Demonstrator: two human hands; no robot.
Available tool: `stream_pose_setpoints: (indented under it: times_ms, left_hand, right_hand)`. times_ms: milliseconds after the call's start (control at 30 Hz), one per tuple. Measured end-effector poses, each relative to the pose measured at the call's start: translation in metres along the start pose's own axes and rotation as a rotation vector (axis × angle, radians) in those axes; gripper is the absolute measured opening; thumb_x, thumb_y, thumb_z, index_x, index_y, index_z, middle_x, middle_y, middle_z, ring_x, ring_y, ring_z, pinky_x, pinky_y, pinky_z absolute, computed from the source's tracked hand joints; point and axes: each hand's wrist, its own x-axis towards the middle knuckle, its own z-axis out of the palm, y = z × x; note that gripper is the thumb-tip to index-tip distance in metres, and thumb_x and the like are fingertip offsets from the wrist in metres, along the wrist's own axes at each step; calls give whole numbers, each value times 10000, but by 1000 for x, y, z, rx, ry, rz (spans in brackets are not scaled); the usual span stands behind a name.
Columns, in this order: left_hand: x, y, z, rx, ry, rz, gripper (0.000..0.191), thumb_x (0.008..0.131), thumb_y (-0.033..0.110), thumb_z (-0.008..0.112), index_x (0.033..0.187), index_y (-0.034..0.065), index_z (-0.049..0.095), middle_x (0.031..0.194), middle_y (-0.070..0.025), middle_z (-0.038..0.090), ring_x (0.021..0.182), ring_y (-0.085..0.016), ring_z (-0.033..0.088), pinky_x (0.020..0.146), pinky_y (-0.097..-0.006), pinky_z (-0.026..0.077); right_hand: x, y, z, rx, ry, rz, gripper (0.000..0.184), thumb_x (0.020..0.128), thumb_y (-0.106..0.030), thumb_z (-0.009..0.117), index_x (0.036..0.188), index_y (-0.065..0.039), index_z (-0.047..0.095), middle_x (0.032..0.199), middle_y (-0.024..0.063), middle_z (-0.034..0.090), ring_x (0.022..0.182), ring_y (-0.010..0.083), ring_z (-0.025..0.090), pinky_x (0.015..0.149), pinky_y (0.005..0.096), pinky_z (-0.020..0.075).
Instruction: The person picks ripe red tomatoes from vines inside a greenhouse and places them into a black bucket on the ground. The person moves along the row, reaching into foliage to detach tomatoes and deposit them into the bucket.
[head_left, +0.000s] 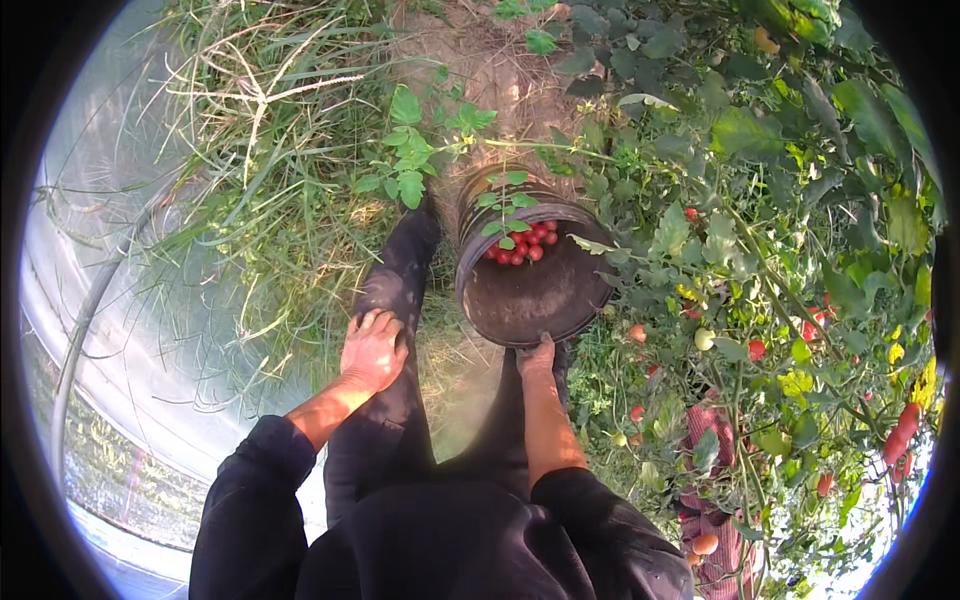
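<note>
My right hand (536, 355) grips the near rim of a dark round bucket (540, 304), which is tilted so that its mouth faces me. Small red tomatoes (525, 244) lie in a cluster inside, against the far wall. Leaves of a thin tomato shoot (411, 154) hang across the bucket's far side. My left hand (374, 349) rests on my left leg with its fingers bent, and nothing shows in it.
Tomato plants (750, 131) with red and green fruit fill the right side. Behind them, at the lower right, a person in a striped garment (709, 450) is partly hidden. Tall grass (277, 195), a bent pipe (84, 330) and plastic sheeting (142, 360) line the left. Bare soil (495, 67) runs ahead.
</note>
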Motion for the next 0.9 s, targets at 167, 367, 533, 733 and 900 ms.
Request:
stream_pose_setpoints:
  times_ms: [167, 367, 533, 733, 900]
  left_hand:
    - [6, -7, -9, 18, -67, -21, 351, 804, 262, 601, 1099, 72, 610, 1246, -95, 566, 1248, -251, 444, 1073, -454, 294]
    - [15, -9, -23, 1, -6, 15, 310, 814, 252, 579, 1054, 59, 612, 1198, -99, 580, 1208, -260, 471, 1039, -458, 327]
    - [16, -6, -27, -39, 51, 32, 298, 785, 236, 584, 1014, 46, 606, 1140, -114, 585, 1158, -276, 492, 981, -462, 361]
    - [9, -10, -7, -64, 38, -18, 330, 768, 230, 606, 1051, 61, 619, 1179, -86, 583, 1194, -256, 478, 1040, -448, 323]
    - [8, -11, 4, -37, 81, 12, 293, 783, 230, 592, 1032, 77, 617, 1175, -67, 584, 1190, -237, 479, 1049, -435, 321]
  right_hand:
    - [-46, -22, 49, -506, -47, -376, 459, 858, -48, 472, 1313, -65, 416, 1185, 122, 559, 1121, 314, 550, 895, 519, 526]
    - [-150, -60, 172, -609, -125, -460, 222, 836, -66, 488, 1020, 36, 560, 923, 135, 638, 783, 277, 660, 682, 441, 607]
    - [-201, -111, 264, -647, -338, -555, 316, 792, -6, 523, 1101, 56, 497, 976, 150, 609, 816, 282, 636, 692, 429, 607]
    - [-147, -113, 428, -570, -631, -599, 159, 857, -24, 493, 975, 56, 563, 996, 199, 586, 866, 313, 650, 772, 491, 600]
    - [-115, -111, 506, -741, -207, -822, 576, 788, -250, 611, 1295, 5, 512, 1296, 178, 536, 1013, 305, 579, 770, 494, 518]
